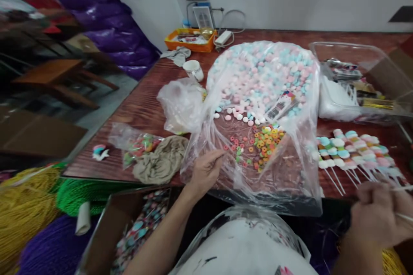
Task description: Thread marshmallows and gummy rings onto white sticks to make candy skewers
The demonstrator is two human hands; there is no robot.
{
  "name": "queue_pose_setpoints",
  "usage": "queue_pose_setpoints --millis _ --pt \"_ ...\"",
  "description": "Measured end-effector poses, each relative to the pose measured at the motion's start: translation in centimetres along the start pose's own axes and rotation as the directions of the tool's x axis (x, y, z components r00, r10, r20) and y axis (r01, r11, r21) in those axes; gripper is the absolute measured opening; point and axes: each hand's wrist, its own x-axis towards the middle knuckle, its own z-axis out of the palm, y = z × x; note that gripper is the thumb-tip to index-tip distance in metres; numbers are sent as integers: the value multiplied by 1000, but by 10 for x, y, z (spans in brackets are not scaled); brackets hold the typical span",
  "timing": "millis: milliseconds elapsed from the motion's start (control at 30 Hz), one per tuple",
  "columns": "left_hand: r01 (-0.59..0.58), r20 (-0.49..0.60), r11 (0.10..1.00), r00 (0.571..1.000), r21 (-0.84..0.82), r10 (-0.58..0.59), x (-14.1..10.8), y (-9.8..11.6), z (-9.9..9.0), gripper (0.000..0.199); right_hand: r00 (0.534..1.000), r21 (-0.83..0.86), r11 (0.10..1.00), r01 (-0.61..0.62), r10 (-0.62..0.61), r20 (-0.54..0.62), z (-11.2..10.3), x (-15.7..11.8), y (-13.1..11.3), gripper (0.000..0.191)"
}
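My left hand hovers over the near left side of a clear plastic sheet, thumb and fingers pinched together. Whatever may be in the pinch is too small to make out. Just beyond the fingertips lie small ring-shaped pieces in orange, yellow, green and pink. Low on the right, my right hand is closed and blurred. Thin white sticks stick out of it to the right. Beside it on the table rest several skewers stacked with pastel pieces, their white sticks pointing toward me.
A large clear bag of pastel discs carries a printed card pack. Around it are a clear bin, a white mug, an orange tray and a crumpled cloth. Below the left edge stands an open box.
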Motion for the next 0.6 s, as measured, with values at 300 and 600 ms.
queue_pose_setpoints --millis 300,600 --pt "22 266 890 951 455 -159 127 -49 16 25 900 537 806 -249 -13 436 115 -58 -17 30" --pt "79 235 871 947 484 -217 159 -75 29 20 885 423 899 -115 -101 455 113 -57 -8 28"
